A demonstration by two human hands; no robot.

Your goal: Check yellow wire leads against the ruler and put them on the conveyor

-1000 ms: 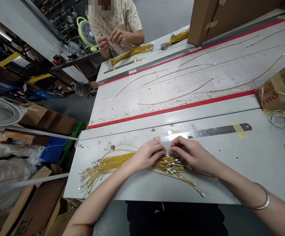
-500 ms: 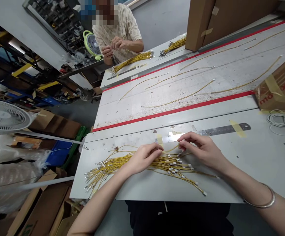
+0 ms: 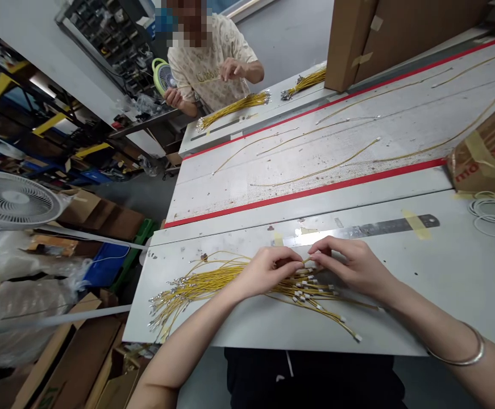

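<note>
A bundle of yellow wires (image 3: 213, 279) with white connectors at the right end and silvery ends at the left lies on the white table. Over its right part, my left hand (image 3: 275, 268) pinches one yellow wire between thumb and fingertips. Just to the right, my right hand (image 3: 345, 258) closes its thumb and index finger on the same wire near its end. Only a short stretch of that wire (image 3: 307, 259) shows between the hands; the end itself is hidden by my fingers. Behind my hands a steel ruler (image 3: 370, 228) is taped to the table.
Beyond a red-edged strip (image 3: 307, 196) carrying loose yellow wires, a co-worker (image 3: 215, 51) handles a wire beside another bundle (image 3: 234, 109). A cardboard box (image 3: 486, 150) and white rings (image 3: 491, 216) sit at the right. White fans (image 3: 15, 197) stand at the left.
My left hand has slid right along the wire, closer to my right hand, which has hardly moved. The co-worker's hands have spread apart, stretching a wire between them.
</note>
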